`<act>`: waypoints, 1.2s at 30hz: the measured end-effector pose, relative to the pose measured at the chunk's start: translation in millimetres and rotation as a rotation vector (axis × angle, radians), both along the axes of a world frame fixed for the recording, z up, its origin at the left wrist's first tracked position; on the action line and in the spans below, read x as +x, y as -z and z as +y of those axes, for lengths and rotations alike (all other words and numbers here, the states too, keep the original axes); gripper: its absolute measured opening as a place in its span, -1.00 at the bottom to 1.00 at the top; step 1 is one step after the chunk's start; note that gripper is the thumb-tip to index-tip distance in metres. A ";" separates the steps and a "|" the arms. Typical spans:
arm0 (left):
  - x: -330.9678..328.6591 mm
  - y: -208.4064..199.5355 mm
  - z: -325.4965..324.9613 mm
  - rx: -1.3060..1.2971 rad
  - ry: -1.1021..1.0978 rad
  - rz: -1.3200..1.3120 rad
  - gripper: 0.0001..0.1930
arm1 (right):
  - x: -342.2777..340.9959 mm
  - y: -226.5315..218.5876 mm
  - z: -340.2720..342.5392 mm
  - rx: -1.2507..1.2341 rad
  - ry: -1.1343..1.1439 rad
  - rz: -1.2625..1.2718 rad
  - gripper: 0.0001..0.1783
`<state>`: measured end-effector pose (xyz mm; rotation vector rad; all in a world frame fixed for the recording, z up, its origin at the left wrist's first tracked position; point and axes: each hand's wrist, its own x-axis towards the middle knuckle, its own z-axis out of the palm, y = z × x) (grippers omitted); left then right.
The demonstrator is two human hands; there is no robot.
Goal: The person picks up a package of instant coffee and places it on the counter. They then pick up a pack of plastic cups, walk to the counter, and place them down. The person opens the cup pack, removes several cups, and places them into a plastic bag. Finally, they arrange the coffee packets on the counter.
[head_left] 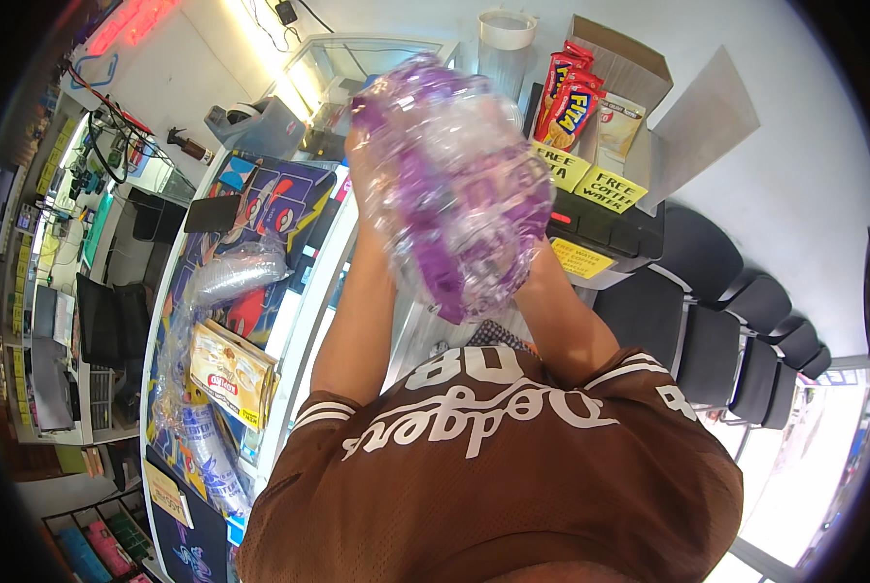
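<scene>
A bulky purple-and-clear plastic-wrapped pack (454,185) is raised in front of me, shiny and slightly blurred. My left hand (360,160) is closed against its left side, with most of the fingers hidden behind the wrap. At the lower right side, my right hand (540,270) supports it too, its fingers covered by the pack. What the wrap contains is hard to make out. Left of my left forearm, a clear plastic-wrapped stack (240,274), a cream-coloured sachet pack (229,374) and a blue-printed plastic sleeve (209,455) lie on the counter.
A patterned mat (284,199) covers the counter; a tape dispenser (250,121) sits at its far end. Ahead right, red snack packs (566,107) stand by a cardboard box (629,53) above a black case (610,225). Black chairs (712,355) line the right wall.
</scene>
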<state>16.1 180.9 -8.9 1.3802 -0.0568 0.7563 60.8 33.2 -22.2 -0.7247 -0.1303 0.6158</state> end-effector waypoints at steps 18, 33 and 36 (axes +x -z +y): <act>-44.4 -66.5 28.7 -0.702 -0.217 -0.358 -0.67 | 235.0 -115.8 -0.5 -0.859 0.952 -1.698 0.02; -47.7 -58.0 34.6 -0.676 -0.217 -0.312 -0.65 | 226.9 -92.0 4.6 -0.951 0.833 -1.673 0.00; -48.0 -54.7 40.2 -0.670 -0.201 -0.325 -0.66 | 216.3 -95.3 4.8 -1.086 0.792 -1.649 -0.04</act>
